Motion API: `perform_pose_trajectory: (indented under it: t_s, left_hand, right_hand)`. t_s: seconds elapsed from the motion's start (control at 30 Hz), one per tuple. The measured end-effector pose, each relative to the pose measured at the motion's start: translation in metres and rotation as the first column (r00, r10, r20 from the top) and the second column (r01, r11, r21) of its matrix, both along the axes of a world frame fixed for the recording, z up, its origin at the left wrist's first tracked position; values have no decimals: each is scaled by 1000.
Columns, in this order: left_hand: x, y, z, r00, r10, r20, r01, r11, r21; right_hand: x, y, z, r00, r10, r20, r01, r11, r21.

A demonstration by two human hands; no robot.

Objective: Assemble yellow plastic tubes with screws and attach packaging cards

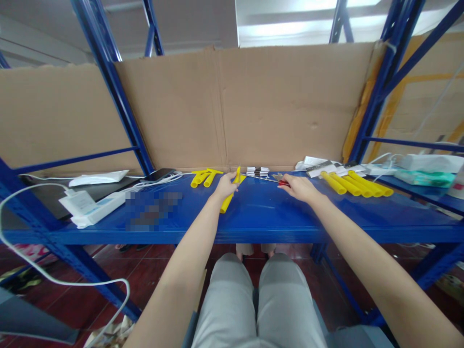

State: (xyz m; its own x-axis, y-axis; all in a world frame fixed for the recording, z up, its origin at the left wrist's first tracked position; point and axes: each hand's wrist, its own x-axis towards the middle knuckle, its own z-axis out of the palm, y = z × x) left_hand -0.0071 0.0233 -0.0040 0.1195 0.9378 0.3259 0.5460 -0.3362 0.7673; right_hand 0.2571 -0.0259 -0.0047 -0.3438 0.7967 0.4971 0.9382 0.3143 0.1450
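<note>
My left hand (226,185) is closed around a yellow T-shaped plastic handle (226,205), whose tube slants down toward the front of the blue shelf. In my right hand (299,187) is a screwdriver (283,183) with a red grip, its long thin shaft pointing left. The shaft's tip reaches the head of the yellow piece beside my left fingers; whether it sits in a screw there is too small to tell. Between the hands, toward the back, lie small black-and-white packs (257,171). Small metal bits (278,176) rest near the screwdriver grip.
More yellow T-shaped pieces (203,178) lie left of my hands. Several yellow tubes (357,184) lie at the right. A white power strip (99,209) with cables and a dark phone (159,174) occupy the left. Cardboard (253,106) walls the back between blue posts.
</note>
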Motion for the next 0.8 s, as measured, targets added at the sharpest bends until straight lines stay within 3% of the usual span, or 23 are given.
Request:
perform_pose_trajectory:
  t_s: [0.63,0.8]
  left_hand:
    - [3,7,-6,999,-4,-45,7,997,75]
    - [1,12,-9,999,-29,-38,33,995,94]
  right_hand:
    - [-1,3,-3,1000,5,-14,-6,998,-61]
    - [2,2,-1,1000,26,-18,-25,999,22]
